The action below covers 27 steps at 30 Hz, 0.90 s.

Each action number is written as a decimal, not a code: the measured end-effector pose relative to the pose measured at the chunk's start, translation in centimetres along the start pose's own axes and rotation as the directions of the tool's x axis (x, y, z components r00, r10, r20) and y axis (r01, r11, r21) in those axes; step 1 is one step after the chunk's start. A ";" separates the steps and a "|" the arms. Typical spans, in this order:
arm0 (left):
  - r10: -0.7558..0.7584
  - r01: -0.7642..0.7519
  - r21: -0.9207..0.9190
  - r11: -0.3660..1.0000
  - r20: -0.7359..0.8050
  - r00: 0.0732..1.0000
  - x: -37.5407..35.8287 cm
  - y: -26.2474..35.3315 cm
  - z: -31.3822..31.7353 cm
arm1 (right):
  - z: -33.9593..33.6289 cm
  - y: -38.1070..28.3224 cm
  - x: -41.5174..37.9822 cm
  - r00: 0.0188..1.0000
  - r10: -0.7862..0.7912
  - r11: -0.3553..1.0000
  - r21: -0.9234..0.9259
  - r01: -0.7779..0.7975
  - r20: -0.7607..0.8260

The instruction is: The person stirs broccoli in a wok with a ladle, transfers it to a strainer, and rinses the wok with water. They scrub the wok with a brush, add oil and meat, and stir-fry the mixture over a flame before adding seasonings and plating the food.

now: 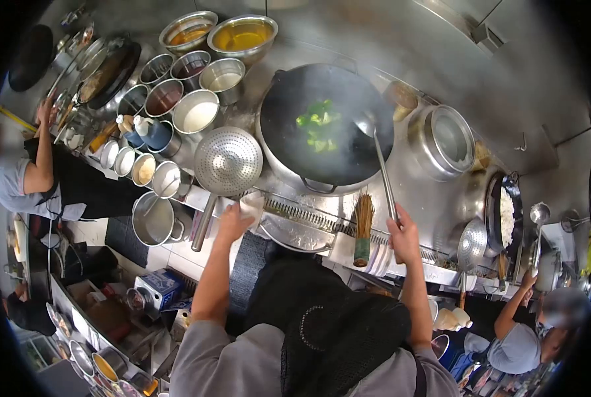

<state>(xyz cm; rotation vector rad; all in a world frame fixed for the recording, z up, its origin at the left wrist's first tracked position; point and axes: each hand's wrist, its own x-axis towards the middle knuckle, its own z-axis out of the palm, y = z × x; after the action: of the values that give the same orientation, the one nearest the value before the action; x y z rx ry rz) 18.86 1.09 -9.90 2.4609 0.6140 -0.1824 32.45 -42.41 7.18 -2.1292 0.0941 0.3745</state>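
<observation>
My right hand (403, 233) is closed round the long handle of a ladle (383, 159), whose bowl rests inside the right side of a large black wok (282, 126). Green vegetable pieces (319, 122) lie in the middle of the wok under rising steam. My left hand (232, 223) is at the counter's front edge, its fingers closed on a whitish cloth (252, 204). Just left of it, a perforated strainer (228, 161) rests with its handle sticking out toward me. A bamboo wok brush (363, 228) lies between my hands, nearer the right one.
Metal seasoning pots (196, 111) and two bowls of yellow liquid (242, 34) stand at the left. A lidded steel pot (444, 142), another strainer (472, 245) and a pan of white rice (507, 218) are at the right. Co-workers stand at left (24, 172) and right (517, 344).
</observation>
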 end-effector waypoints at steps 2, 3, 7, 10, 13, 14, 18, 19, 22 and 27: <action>-0.037 0.051 -0.163 0.985 0.083 0.996 -0.1 2.3 -2.0 | 2.8 -1.4 1.6 0.999 -0.006 0.999 0.052 0.008 -0.040; -0.068 0.122 -0.320 0.940 0.176 0.982 -0.2 3.2 -2.6 | 4.1 -2.3 2.5 0.999 -0.005 0.998 0.057 0.007 -0.046; 0.099 0.066 -0.915 0.397 0.114 0.989 0.9 4.5 -0.6 | 7.5 -4.2 5.1 0.998 -0.044 0.998 0.044 0.042 0.044; 0.088 0.164 -0.979 0.124 0.175 0.981 2.3 7.9 0.8 | 6.9 -1.2 5.7 0.869 -0.495 0.851 -0.190 0.489 0.018; 0.202 0.478 -0.871 -0.113 0.451 0.869 2.4 11.8 -0.5 | 2.5 -2.3 1.9 0.886 -0.429 0.716 -0.530 0.454 0.178; 0.158 0.517 -0.849 -0.110 0.499 0.852 2.5 13.0 -0.2 | 1.5 -2.1 0.5 0.893 -0.414 0.686 -0.583 0.434 0.177; 0.317 0.547 -0.811 -0.209 0.473 0.822 4.4 18.3 2.2 | -1.4 1.7 -3.2 0.950 -0.311 0.781 -0.559 0.279 0.040; 0.328 0.556 -0.812 -0.175 0.485 0.811 6.2 19.2 3.1 | -1.5 2.6 -3.6 0.948 -0.318 0.782 -0.574 0.244 -0.030; 0.035 0.533 -0.846 0.003 0.532 0.846 7.9 20.4 6.2 | -2.4 2.0 -6.3 0.916 -0.388 0.787 -0.555 0.269 -0.107; 0.100 0.456 -0.882 -0.120 0.446 0.889 -2.0 22.2 -1.1 | -9.8 -6.7 -12.6 0.968 0.006 0.925 -0.369 0.090 0.252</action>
<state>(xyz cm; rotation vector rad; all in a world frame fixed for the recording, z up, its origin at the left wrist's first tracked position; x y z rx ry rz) 27.42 -15.03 2.94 0.6739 0.5604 -0.1858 24.17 -47.78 21.42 -2.4382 -0.1852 0.6765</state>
